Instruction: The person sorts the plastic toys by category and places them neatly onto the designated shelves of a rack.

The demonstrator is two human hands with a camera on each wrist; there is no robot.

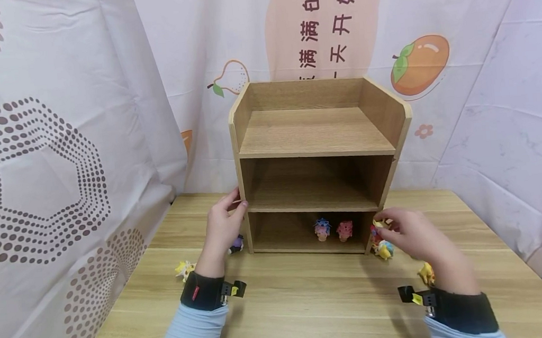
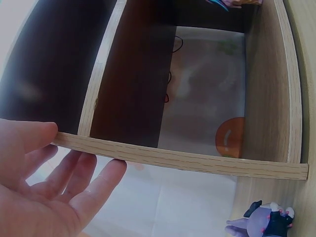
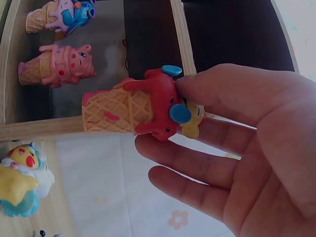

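My left hand [image 1: 225, 223] holds the left side panel of a small wooden shelf [image 1: 318, 157], thumb at the front edge and fingers along the outer face. In the right wrist view, my right hand [image 3: 237, 133] pinches a red ice-cream-cone figurine [image 3: 158, 108] with blue ears and a yellow part at its top. That figurine is in front of the shelf's right side panel. Inside the bottom compartment stand a blue-and-pink cone figurine [image 1: 322, 229] and a pink cone figurine [image 1: 345, 230], side by side towards the right.
Beside the shelf's right side is a yellow-and-blue figurine [image 1: 383, 250]; another yellow figurine [image 1: 426, 273] lies near my right wrist. A purple-and-black figurine [image 2: 266, 219] is by the left panel, and a pale yellow figurine [image 1: 185, 270] lies farther left. Printed cloth hangs behind the table [image 1: 305, 304].
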